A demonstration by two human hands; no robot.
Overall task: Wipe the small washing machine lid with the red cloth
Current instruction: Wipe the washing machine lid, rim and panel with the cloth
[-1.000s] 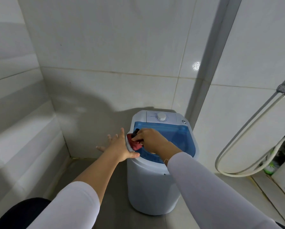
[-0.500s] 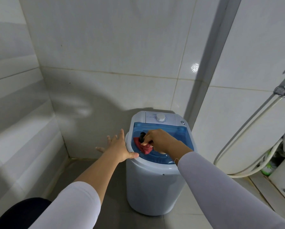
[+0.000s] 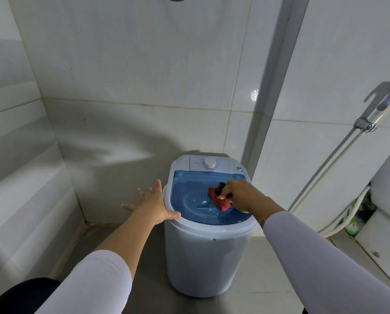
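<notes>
A small white washing machine stands on the floor in a tiled corner. Its lid is clear blue plastic and lies shut. A white dial sits on the panel behind the lid. My right hand presses a bunched red cloth with a dark part onto the right middle of the lid. My left hand rests flat against the machine's left rim, fingers spread, thumb on the rim's front edge.
Tiled walls close in behind and to the left of the machine. A spray hose hangs in its wall holder on the right. A white fixture and a green brush sit at the far right. Grey floor tiles surround the machine.
My right hand has slid the red cloth across the lid from its left edge towards the right middle. My left hand has stayed on the left rim.
</notes>
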